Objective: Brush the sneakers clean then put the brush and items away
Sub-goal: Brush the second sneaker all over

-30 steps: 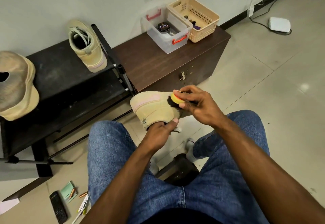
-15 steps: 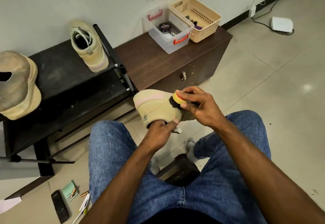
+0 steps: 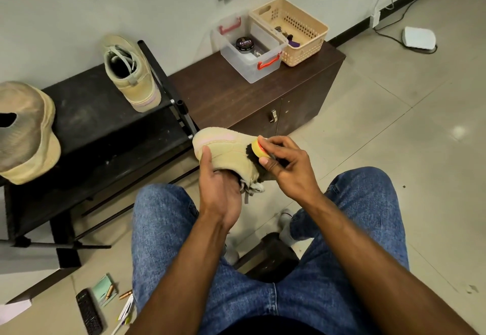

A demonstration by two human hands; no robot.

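The left hand [image 3: 218,190] holds a tan sneaker [image 3: 226,152] in the air above the person's knees, between the black rack [image 3: 105,135] and the cabinet [image 3: 236,92]. Its thumb lies straight along the near side of the shoe; the other fingers reach in or under and are hidden, so the grip itself cannot be fully seen. The sneaker lies tilted on its side, pale pink sole strip turned up and away, laces [image 3: 252,190] hanging loose below.

The right hand [image 3: 286,166] grasps a small round brush [image 3: 256,149], thumb and fingers curled about its yellow body. The dark bristles press against the shoe's side; most of the brush is covered by the fingers.

The second sneaker [image 3: 131,77] stands on the rack's top shelf at its right rear corner, opening toward the camera. A worn tan shoe [image 3: 26,135] sits at the shelf's left edge, cut off by the frame.

At the rear edge of the cabinet top stand a clear box [image 3: 265,67] with red handles, holding a black tin [image 3: 245,44], and just beside it to the right a beige basket [image 3: 305,50] with small dark items too small to name.

On the floor [image 3: 394,124] by the left knee lie a dark remote [image 3: 89,311], a green pad and some pens, hard to make out. A dark object between the feet is unclear.
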